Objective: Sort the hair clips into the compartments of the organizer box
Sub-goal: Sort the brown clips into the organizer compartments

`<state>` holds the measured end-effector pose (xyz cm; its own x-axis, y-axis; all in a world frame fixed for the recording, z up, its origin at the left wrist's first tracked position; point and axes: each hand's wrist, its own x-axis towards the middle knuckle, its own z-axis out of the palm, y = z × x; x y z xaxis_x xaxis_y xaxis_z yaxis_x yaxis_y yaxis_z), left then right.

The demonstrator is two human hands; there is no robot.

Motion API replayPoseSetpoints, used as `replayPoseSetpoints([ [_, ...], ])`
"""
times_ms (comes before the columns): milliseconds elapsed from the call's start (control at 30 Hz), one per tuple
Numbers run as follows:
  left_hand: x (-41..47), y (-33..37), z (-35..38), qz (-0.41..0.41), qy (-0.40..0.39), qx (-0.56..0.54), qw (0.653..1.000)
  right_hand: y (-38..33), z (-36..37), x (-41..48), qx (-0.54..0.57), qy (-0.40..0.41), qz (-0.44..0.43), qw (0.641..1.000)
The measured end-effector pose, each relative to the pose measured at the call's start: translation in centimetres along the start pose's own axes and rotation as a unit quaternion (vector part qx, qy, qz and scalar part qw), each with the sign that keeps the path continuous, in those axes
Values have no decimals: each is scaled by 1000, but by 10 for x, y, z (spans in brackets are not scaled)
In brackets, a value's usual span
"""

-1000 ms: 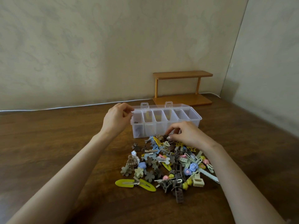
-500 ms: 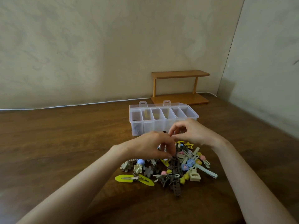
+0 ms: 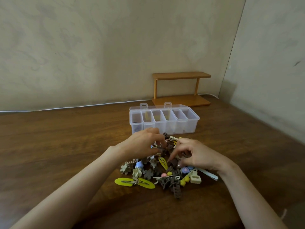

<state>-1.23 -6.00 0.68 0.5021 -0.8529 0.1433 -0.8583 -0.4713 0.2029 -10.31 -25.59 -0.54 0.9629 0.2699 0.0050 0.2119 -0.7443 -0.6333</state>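
The pile of hair clips (image 3: pixel 165 174) is spread on the wooden table (image 3: pixel 66 142) just in front of the organizer box (image 3: pixel 165 128), whose lid is laid back. The left hand (image 3: pixel 145 144) is held over the pile's edge nearest the box, and a small brown clip (image 3: pixel 162 150) is pinched between thumb and curled fingertips. The right hand (image 3: pixel 196 154) is placed in the pile, farther from the box, and a brown claw clip (image 3: pixel 174 161) is gripped between index finger and thumb. Dark clips (image 3: pixel 136 123) are seen in the box's leftmost compartment. Two yellow snap clips (image 3: pixel 135 182) are laid at the pile's edge farthest from the box. A wooden shelf (image 3: pixel 181 76) is set just behind the box.
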Motion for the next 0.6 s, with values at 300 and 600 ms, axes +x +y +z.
replayPoseSetpoints([
  [300,0,7,-9,-11,-7,-212,977,0,7,6,137,149,2,979],
  [600,1,-36,-31,-171,280,-142,934,6,9,7,79,263,2,962],
])
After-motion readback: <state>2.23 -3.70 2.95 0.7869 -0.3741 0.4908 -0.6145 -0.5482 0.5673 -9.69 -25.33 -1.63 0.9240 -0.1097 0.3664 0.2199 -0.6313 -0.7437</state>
